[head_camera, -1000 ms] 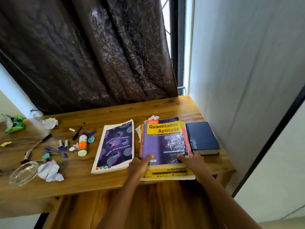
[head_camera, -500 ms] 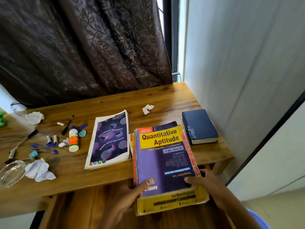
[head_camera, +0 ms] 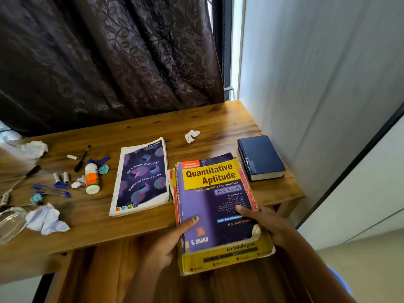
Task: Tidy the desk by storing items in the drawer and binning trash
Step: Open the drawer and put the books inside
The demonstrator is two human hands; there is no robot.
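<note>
A stack of books (head_camera: 215,200), topped by a purple and yellow "Quantitative Aptitude" volume with a yellow book under it, hangs over the desk's front edge above the open wooden drawer (head_camera: 105,274). My left hand (head_camera: 168,243) grips the stack's left side, thumb on the cover. My right hand (head_camera: 265,224) grips its right side, thumb on top. A purple notebook (head_camera: 142,178) lies on the desk (head_camera: 218,123) to the left, a dark blue book (head_camera: 260,158) to the right.
Crumpled paper balls (head_camera: 192,135), (head_camera: 47,218), (head_camera: 32,148) lie on the desk. Pens (head_camera: 51,190), a glue bottle (head_camera: 91,178), small caps and a clear plastic lid (head_camera: 9,223) clutter the left. A dark curtain (head_camera: 109,57) hangs behind; a white wall (head_camera: 317,73) stands to the right.
Both hands have pulled the book stack off the desk toward me, over the front edge and the drawer. A paper ball that was behind the stack now lies uncovered.
</note>
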